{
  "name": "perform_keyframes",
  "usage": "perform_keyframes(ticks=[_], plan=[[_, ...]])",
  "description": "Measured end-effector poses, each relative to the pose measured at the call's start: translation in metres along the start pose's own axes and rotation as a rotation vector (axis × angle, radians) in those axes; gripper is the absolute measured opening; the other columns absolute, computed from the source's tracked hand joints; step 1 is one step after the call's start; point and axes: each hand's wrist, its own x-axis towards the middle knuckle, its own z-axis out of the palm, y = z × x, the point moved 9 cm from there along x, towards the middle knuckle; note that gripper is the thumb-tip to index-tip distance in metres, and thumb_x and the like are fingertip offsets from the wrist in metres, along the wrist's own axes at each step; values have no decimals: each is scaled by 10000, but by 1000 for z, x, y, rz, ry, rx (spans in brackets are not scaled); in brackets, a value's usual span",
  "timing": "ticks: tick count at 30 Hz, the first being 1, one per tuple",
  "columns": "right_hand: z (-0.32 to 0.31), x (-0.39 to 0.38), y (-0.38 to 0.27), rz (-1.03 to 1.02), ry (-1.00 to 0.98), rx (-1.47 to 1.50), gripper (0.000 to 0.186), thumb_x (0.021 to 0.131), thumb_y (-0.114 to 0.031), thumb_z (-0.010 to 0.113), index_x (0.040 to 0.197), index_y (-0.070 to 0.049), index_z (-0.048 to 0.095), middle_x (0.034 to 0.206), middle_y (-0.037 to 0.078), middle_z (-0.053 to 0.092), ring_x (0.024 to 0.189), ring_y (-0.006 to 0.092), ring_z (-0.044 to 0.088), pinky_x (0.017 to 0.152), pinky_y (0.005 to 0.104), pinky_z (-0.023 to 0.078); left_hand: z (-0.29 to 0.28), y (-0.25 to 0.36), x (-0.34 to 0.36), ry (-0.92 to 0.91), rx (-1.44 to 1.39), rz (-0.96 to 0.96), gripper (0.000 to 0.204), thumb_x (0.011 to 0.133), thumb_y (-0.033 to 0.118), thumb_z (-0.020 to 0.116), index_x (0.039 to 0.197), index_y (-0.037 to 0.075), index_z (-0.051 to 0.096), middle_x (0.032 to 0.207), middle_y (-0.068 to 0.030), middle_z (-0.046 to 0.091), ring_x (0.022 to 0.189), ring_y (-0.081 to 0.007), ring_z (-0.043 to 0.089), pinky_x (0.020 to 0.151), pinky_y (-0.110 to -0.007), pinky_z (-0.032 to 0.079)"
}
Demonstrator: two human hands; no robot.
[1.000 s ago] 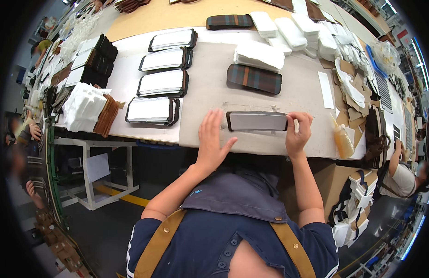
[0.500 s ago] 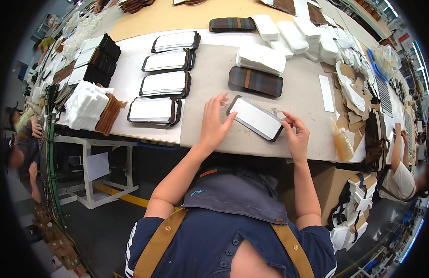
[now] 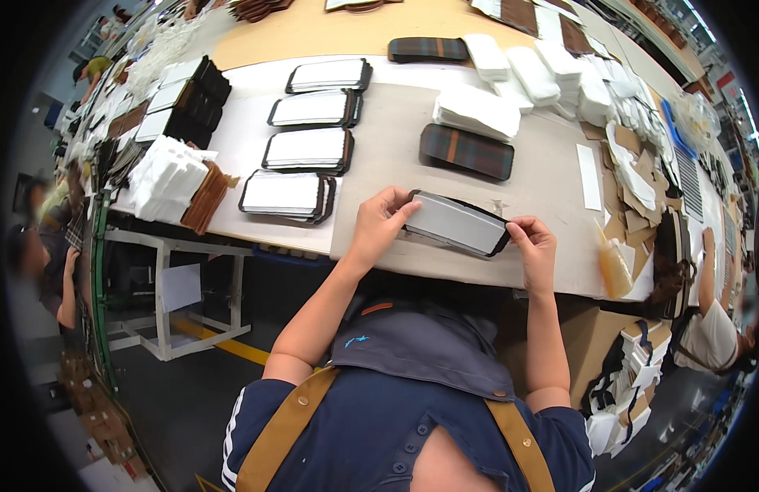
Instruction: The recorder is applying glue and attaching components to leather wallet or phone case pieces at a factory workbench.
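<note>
Between my hands is a rectangular panel (image 3: pixel 457 223) with a pale grey-white face and a dark border, tilted up off the table. My left hand (image 3: pixel 378 228) pinches its left end between thumb and fingers. The right end is gripped by my right hand (image 3: pixel 535 252), thumb on the near face. Just beyond it lies a stack of dark plaid fabric panels (image 3: pixel 465 153) with rounded corners. Behind that stack sits a pile of white pads (image 3: pixel 476 115). Several stacks of similar white-faced, dark-edged panels (image 3: pixel 281 193) stand in a column to the left.
Far left are a white pile of pieces (image 3: pixel 162 182), brown strips (image 3: pixel 207 199) and black stacks (image 3: pixel 186 107). At the right lie cardboard scraps (image 3: pixel 638 201) and a yellowish bottle (image 3: pixel 615 269). The table's front edge runs close to my body. Other people work at both sides.
Both hands have closed on the panel's ends. It has been lifted and turned more level, its near edge tilted up. The whole view has shifted slightly.
</note>
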Motion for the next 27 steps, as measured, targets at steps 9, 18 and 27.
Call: perform_keyframes(ticks=[9, 18, 27], plan=[[13, 4, 19, 47, -33, -123, 104, 1003, -94, 713, 979, 6, 729, 840, -17, 667, 701, 43, 554, 646, 214, 449, -68, 31, -17, 186, 238, -13, 197, 966, 148, 765, 1021, -41, 763, 733, -3, 679, 674, -43, 525, 615, -234, 432], [56, 3, 9, 38, -261, -69, 142, 1049, -126, 651, 1003, 0, 695, 846, -22, 667, 714, 31, 515, 650, 206, 412, -63, 27, -14, 140, 214, 92, 200, 968, 131, 765, 1061, -46, 775, 781, 30, 666, 735, -45, 536, 665, -233, 449], [27, 6, 5, -92, -33, -407, 140, 1031, -102, 650, 942, 5, 658, 761, 21, 611, 667, 84, 521, 618, 267, 432, -127, 52, 0, 373, 296, 237, 191, 1001, 135, 733, 1084, -34, 766, 791, 42, 647, 721, -43, 491, 635, -237, 419]])
